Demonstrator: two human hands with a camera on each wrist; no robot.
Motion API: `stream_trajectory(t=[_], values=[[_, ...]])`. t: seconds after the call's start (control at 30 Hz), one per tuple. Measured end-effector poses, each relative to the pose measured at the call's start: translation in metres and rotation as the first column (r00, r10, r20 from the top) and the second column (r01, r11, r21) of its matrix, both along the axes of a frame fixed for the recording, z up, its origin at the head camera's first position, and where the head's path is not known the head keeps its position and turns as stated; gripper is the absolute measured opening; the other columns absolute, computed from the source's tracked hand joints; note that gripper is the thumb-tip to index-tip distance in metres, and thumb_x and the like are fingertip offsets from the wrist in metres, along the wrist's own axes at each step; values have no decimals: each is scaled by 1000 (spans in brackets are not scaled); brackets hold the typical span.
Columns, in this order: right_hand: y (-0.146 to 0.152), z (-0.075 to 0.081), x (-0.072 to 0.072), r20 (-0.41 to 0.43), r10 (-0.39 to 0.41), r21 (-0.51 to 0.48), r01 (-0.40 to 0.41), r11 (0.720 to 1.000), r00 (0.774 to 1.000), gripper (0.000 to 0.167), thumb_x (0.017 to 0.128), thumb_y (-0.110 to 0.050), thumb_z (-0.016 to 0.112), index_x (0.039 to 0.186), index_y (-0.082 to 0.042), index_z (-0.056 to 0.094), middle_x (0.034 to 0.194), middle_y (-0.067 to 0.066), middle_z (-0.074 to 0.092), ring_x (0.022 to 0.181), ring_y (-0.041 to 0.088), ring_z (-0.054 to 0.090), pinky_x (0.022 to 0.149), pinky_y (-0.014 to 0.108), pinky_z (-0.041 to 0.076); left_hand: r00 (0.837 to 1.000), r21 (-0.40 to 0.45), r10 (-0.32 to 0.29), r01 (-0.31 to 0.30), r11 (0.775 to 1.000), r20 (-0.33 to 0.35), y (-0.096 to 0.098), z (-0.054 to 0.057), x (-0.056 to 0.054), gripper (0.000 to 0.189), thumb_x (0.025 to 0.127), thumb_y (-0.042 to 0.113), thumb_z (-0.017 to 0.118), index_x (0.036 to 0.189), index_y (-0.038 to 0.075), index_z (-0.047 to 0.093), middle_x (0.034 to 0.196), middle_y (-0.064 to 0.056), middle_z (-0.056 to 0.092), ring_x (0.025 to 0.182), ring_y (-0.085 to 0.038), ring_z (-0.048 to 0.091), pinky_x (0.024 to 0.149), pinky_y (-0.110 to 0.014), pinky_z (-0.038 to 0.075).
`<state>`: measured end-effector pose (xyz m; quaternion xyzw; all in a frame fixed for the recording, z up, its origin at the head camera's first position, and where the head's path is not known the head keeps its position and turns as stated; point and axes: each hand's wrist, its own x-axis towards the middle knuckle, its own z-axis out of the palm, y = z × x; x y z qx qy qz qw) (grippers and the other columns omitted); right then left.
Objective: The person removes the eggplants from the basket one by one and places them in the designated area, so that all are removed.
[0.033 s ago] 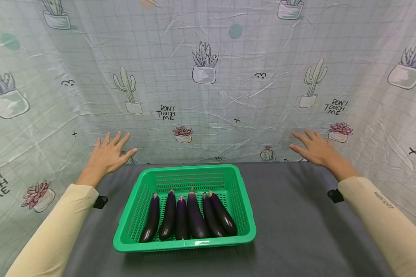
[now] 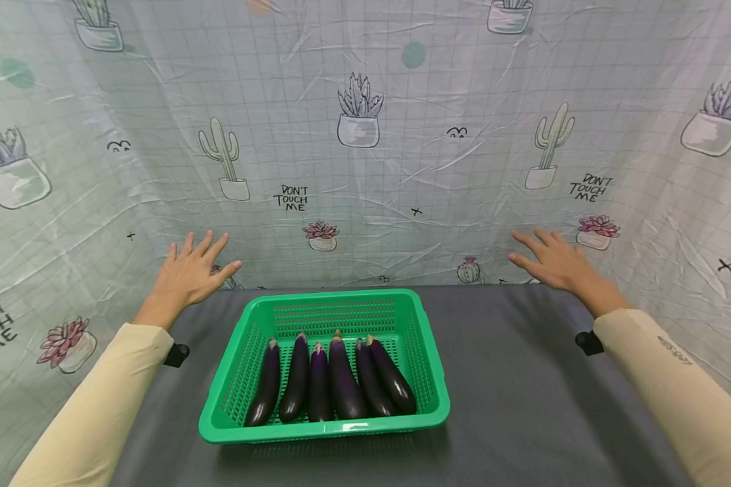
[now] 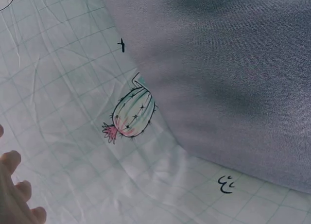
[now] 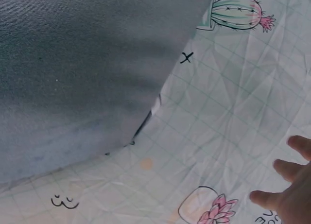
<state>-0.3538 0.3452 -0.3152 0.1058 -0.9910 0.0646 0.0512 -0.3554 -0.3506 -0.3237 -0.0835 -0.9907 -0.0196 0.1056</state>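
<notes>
A green plastic basket (image 2: 323, 430) with slotted walls sits on the dark grey table in the head view. Inside it, several glossy dark purple eggplants (image 2: 344, 389) lie side by side, stem ends toward the back. My left hand (image 2: 189, 274) hovers beyond the basket's back left corner with fingers spread, touching nothing. Off to the right, well apart from the basket, my right hand (image 2: 557, 264) is raised with its fingers extended and nothing in it. Fingers of the left hand (image 3: 17, 190) show at the left wrist view's edge; those of the right hand (image 4: 289, 182) enter the right wrist view.
The grey tabletop (image 2: 512, 385) extends right of the basket and ends at the back against a pale curtain (image 2: 414, 176) printed with cacti and lettering. The curtain also rises along both sides. A black wrist strap piece (image 2: 589, 343) shows under the right sleeve, another (image 2: 176, 355) under the left.
</notes>
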Motion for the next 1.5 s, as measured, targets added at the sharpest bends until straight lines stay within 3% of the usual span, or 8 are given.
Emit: stream_trajectory(t=[0.5, 0.77, 1.0, 1.27, 1.5], values=[[1, -4, 0, -38, -9, -24, 8, 1000, 999, 79, 105, -69, 33, 167, -23, 20, 168, 34, 13, 150, 66, 8, 107, 90, 6, 1000, 12, -6, 6, 1000, 6, -2, -3, 1, 90, 102, 75, 30, 168, 17, 11, 170, -29, 11, 154, -59, 2, 119, -78, -2], [7, -10, 6, -34, -2, -35, 1, 999, 999, 77, 106, -66, 35, 168, -23, 19, 168, 35, 12, 149, 67, 8, 107, 89, 4, 1000, 9, -12, 12, 1000, -11, 1, -7, 4, 89, 102, 74, 29, 168, 18, 12, 170, -28, 12, 154, -60, 3, 118, -79, 0], [9, -13, 15, -88, 23, -26, -25, 999, 996, 74, 106, -64, 38, 166, -22, 25, 168, 33, 16, 149, 65, 13, 106, 90, 9, 1000, 29, -11, 12, 999, -19, 2, -8, 10, 87, 103, 73, 31, 168, 18, 11, 170, -29, 11, 153, -61, 3, 116, -81, 1], [1, -19, 37, -144, 60, -20, -64, 998, 988, 70, 106, -61, 44, 164, -23, 33, 168, 28, 21, 152, 60, 16, 108, 87, 13, 998, 65, -31, 34, 997, -53, 10, -10, 32, 85, 104, 70, 35, 168, 20, 13, 170, -28, 17, 153, -62, 9, 117, -81, 3], [-20, -25, 60, -253, 151, 28, -149, 988, 956, 65, 106, -56, 50, 161, -24, 39, 165, 26, 33, 151, 55, 26, 110, 81, 24, 998, 157, -25, 34, 987, -56, 7, -21, 61, 80, 106, 65, 36, 169, 23, 11, 170, -29, 16, 152, -63, 6, 115, -82, 1]])
